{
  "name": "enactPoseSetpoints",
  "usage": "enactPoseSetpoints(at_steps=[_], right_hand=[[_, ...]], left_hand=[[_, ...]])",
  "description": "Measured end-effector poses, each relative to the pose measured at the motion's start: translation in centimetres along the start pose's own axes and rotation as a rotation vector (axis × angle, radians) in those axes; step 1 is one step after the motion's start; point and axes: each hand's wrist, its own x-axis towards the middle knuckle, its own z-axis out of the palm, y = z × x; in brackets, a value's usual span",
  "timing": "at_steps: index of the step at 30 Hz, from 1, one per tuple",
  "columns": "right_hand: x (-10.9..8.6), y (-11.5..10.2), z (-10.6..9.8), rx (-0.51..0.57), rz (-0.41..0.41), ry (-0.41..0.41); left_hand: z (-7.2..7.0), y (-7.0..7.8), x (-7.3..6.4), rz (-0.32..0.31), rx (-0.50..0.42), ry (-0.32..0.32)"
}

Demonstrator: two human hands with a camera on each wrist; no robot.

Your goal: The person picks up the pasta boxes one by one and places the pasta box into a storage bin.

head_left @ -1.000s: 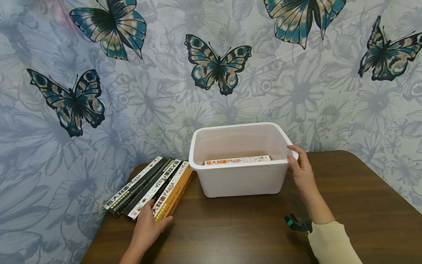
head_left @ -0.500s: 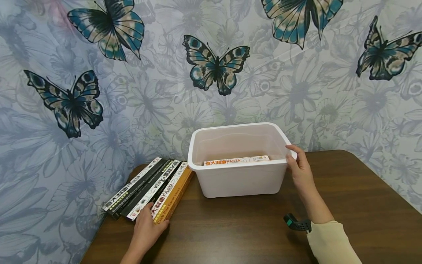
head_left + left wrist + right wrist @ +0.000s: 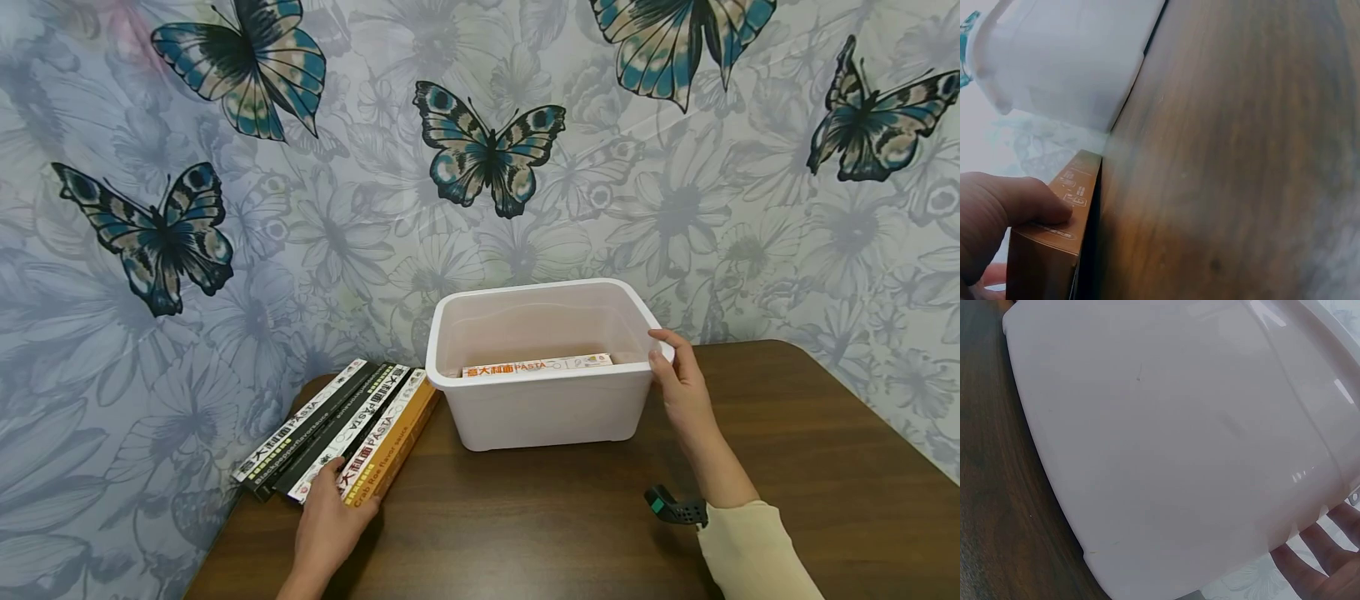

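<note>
My left hand [image 3: 330, 525] pinches the near end of an orange pasta box [image 3: 397, 442] marked as crab roe flavor. Its thumb [image 3: 1038, 203] presses the orange side in the left wrist view, while the fingers lie over the box's far side, partly hidden. Two black pasta boxes with white tops lie beside it, the middle box [image 3: 348, 433] touching or nearly touching those fingers and the outer box [image 3: 300, 425] farther left. At the right end of a white plastic bin [image 3: 551, 417], my right hand [image 3: 684, 392] grips the rim, thumb in front.
Inside the bin stands another pasta box [image 3: 536, 366] with orange lettering, only its upper part visible. The brown wooden table [image 3: 525, 517] backs onto a wall hanging [image 3: 337, 217] printed with butterflies and flowers. A black wristband [image 3: 678, 508] circles the right wrist.
My left thumb has drawn in against the orange box, and the box's near end has shifted slightly left. The right hand keeps its hold on the bin's rim.
</note>
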Motion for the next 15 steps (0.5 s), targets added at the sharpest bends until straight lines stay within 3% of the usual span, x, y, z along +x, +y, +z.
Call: enactPoseSetpoints(at_steps=[4, 8, 15], right_hand=[[0.02, -0.01, -0.06, 0.006, -0.006, -0.005], [0.03, 0.06, -0.06, 0.004, -0.012, 0.002], [0.07, 0.23, 0.02, 0.018, -0.015, 0.015]], left_hand=[[-0.24, 0.32, -0.07, -0.038, -0.025, 0.026], [-0.34, 0.57, -0.23, -0.062, -0.076, 0.091], [-0.60, 0.78, 0.02, -0.058, -0.169, 0.210]])
